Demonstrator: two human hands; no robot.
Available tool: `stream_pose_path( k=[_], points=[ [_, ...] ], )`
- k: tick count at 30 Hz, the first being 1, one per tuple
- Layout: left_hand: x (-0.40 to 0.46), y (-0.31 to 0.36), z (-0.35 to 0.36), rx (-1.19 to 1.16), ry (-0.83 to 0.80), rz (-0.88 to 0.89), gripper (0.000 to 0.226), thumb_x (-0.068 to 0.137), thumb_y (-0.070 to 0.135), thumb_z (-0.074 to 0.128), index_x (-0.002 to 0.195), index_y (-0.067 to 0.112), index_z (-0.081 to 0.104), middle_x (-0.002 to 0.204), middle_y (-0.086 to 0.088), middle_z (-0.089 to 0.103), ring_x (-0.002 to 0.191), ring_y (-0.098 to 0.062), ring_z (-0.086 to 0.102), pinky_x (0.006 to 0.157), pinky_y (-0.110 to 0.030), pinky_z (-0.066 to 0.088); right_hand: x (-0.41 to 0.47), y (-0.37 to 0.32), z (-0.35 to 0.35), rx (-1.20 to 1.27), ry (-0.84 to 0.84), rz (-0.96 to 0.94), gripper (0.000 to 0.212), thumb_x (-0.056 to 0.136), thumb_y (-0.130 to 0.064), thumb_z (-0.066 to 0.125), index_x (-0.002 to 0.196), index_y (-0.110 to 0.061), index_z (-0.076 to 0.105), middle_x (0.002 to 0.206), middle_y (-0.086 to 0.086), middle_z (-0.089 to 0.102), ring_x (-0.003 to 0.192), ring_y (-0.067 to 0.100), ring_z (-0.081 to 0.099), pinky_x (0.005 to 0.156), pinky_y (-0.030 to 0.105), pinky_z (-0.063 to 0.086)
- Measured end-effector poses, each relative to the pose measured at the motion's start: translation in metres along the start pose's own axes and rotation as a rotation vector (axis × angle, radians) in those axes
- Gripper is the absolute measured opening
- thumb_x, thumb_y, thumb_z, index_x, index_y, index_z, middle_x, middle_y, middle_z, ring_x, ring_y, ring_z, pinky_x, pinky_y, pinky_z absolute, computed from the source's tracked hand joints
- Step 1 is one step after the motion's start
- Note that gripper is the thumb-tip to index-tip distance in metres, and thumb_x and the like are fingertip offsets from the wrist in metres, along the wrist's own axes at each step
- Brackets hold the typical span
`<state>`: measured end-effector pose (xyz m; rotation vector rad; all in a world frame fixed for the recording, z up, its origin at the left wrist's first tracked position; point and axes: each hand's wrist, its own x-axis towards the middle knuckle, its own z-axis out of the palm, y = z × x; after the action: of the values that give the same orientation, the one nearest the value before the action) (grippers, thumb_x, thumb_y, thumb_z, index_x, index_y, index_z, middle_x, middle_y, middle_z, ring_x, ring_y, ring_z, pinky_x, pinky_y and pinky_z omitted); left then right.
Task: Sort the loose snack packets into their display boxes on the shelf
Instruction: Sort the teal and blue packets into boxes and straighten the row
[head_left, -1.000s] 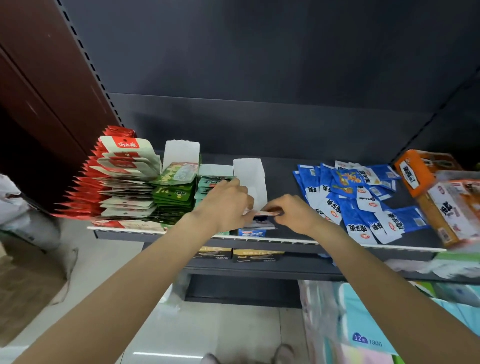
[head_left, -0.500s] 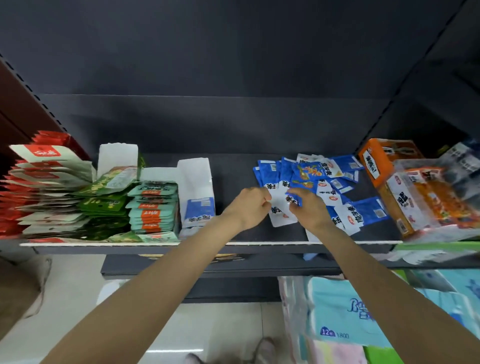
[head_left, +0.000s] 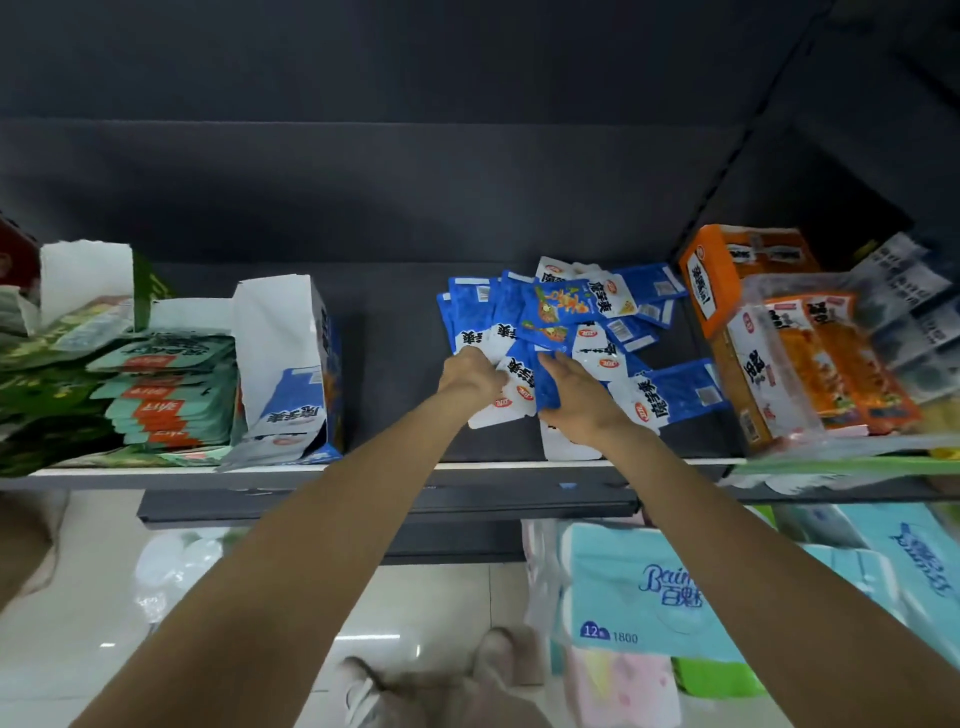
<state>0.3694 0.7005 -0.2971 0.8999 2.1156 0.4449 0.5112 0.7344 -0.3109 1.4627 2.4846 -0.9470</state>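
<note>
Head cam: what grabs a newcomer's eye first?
The heap of loose blue packets mid-shelf, with both hands in it: the left hand at its near-left edge, the right hand gripping a blue packet. Next, the open white-and-blue display box to the left and the orange box at the right.

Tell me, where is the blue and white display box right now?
The blue and white display box stands on the shelf, left of the loose blue packets and right beside the teal packet stack.

Left hand (head_left: 470, 375) and right hand (head_left: 574, 397) on loose blue packets (head_left: 558, 322), shelf (head_left: 395, 364) middle.
</note>
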Motion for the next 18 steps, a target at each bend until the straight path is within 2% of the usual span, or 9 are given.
stream_pose_path(
  k=[2,5,7,9,11,12,14,16,18],
  points=[
    [-0.010,0.006,-0.013,-0.186,-0.002,0.013,0.019,0.090,0.022,0.053,0.086,0.005,0.061,0.080,-0.005,0.063,0.070,-0.020,0.058,0.059,-0.025,0.045,-0.003,-0.003,-0.004,0.034,0.027,-0.047,0.088,0.086,-0.016,0.066,0.151,-0.019,0.007,0.159,0.006,0.004,0.146,0.021,0.007,0.115,0.030,0.013],
    [-0.037,0.009,-0.044,-0.548,-0.026,0.046,0.019,0.089,0.017,0.048,0.075,0.009,0.058,0.061,0.001,0.063,0.063,-0.017,0.063,0.060,-0.024,0.048,-0.013,-0.022,-0.006,0.096,0.019,-0.176,0.092,0.082,-0.019,0.070,0.150,-0.029,0.009,0.159,0.000,0.006,0.145,0.019,0.007,0.116,0.035,0.014],
    [-0.056,0.008,-0.067,-0.698,-0.072,0.095,0.019,0.089,0.015,0.046,0.074,0.008,0.056,0.056,0.002,0.056,0.063,-0.017,0.068,0.060,-0.021,0.051,-0.019,-0.043,-0.005,0.172,0.149,-0.273,0.073,0.086,-0.019,0.066,0.147,-0.022,0.027,0.151,0.003,0.028,0.139,0.020,0.025,0.111,0.032,0.025],
    [-0.071,0.004,-0.088,-0.754,-0.064,0.158,0.027,0.092,0.018,0.045,0.069,0.009,0.055,0.055,0.003,0.052,0.061,-0.018,0.068,0.057,-0.019,0.050,-0.022,-0.069,-0.008,0.199,0.338,-0.311,0.039,0.091,-0.018,0.060,0.128,-0.008,0.053,0.117,0.009,0.056,0.111,0.025,0.053,0.090,0.032,0.042],
    [-0.081,-0.004,-0.109,-0.693,0.076,0.262,0.036,0.096,0.026,0.041,0.067,0.014,0.059,0.061,0.004,0.058,0.063,-0.015,0.065,0.060,-0.022,0.045,-0.021,-0.093,-0.012,0.246,0.398,-0.276,0.026,0.091,-0.019,0.060,0.105,0.003,0.063,0.087,0.011,0.063,0.082,0.028,0.060,0.073,0.042,0.049],
    [-0.086,-0.013,-0.119,-0.620,0.188,0.341,0.034,0.097,0.025,0.042,0.070,0.017,0.060,0.067,0.004,0.061,0.067,-0.012,0.062,0.063,-0.024,0.043,-0.022,-0.105,-0.013,0.306,0.390,-0.270,0.028,0.090,-0.021,0.062,0.099,0.006,0.064,0.084,0.014,0.066,0.077,0.029,0.062,0.071,0.046,0.051],
    [-0.098,-0.034,-0.141,-0.433,0.380,0.523,0.015,0.093,0.015,0.048,0.086,0.021,0.059,0.088,0.005,0.063,0.078,-0.005,0.057,0.068,-0.019,0.042,-0.023,-0.130,-0.015,0.492,0.329,-0.278,0.029,0.086,-0.019,0.067,0.098,0.007,0.065,0.089,0.020,0.070,0.080,0.030,0.067,0.072,0.049,0.055],
    [-0.109,-0.058,-0.164,-0.239,0.452,0.655,0.021,0.088,0.008,0.054,0.106,0.019,0.056,0.103,0.007,0.057,0.088,0.003,0.054,0.069,-0.008,0.040,-0.027,-0.157,-0.013,0.578,0.268,-0.311,0.027,0.085,-0.016,0.068,0.101,0.006,0.066,0.093,0.022,0.070,0.085,0.031,0.069,0.075,0.050,0.056],
    [-0.116,-0.082,-0.183,-0.123,0.449,0.713,0.023,0.087,0.008,0.058,0.106,0.022,0.055,0.101,0.009,0.057,0.089,0.007,0.054,0.068,-0.003,0.038,-0.026,-0.181,-0.005,0.545,0.255,-0.365,0.026,0.084,-0.019,0.069,0.100,0.002,0.069,0.090,0.020,0.071,0.084,0.034,0.068,0.075,0.055,0.054]
  ],
)
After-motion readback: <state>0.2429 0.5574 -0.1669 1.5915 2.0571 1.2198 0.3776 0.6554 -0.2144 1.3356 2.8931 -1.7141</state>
